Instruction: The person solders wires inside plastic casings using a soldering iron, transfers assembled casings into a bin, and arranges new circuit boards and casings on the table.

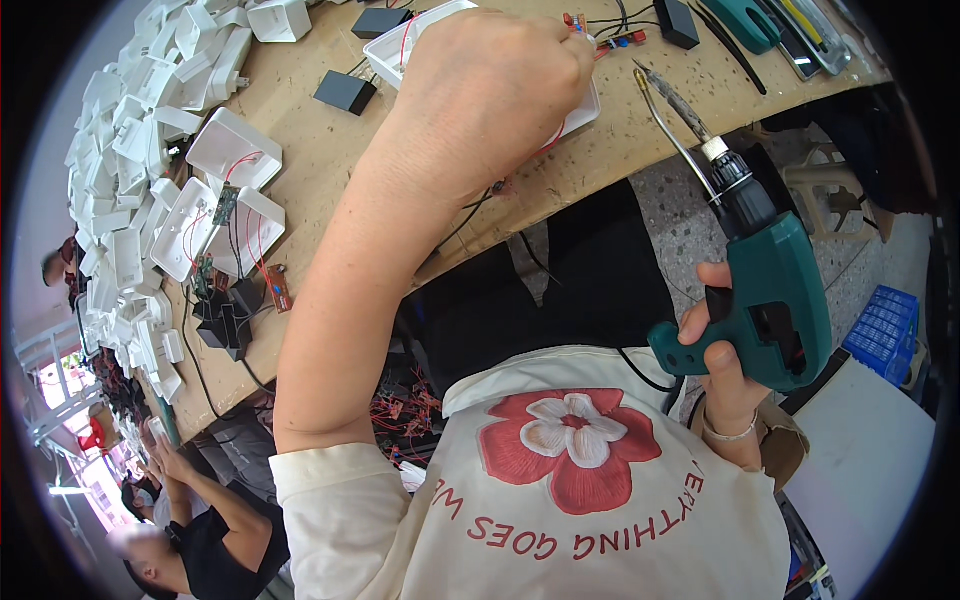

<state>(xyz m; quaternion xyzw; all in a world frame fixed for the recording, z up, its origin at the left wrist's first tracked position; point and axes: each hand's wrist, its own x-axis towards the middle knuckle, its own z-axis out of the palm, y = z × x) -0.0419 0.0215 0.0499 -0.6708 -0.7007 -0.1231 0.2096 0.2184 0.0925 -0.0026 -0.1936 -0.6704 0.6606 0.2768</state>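
My left hand [500,90] reaches over the bench, its fingers curled above a white plastic case [384,58]. The back of the hand hides the fingertips, so what they pinch cannot be made out. Just beyond the knuckles, a small red circuit board [626,40] with thin wires shows. At the right, clear of the bench edge, my right hand [728,350] is wrapped round the handle of a green pistol-shaped soldering gun [790,300]. Its tip [682,108] and curved metal feed tube [667,130] point up and left, toward the case but apart from it.
White plastic cases [125,180] pile up along the left side. Wired open cases [235,148] and a red board [280,288] lie nearer. Black boxes [345,92] sit on the bench [310,145]; a green-handled tool [748,22] rests far right. Another person [225,535] works lower left.
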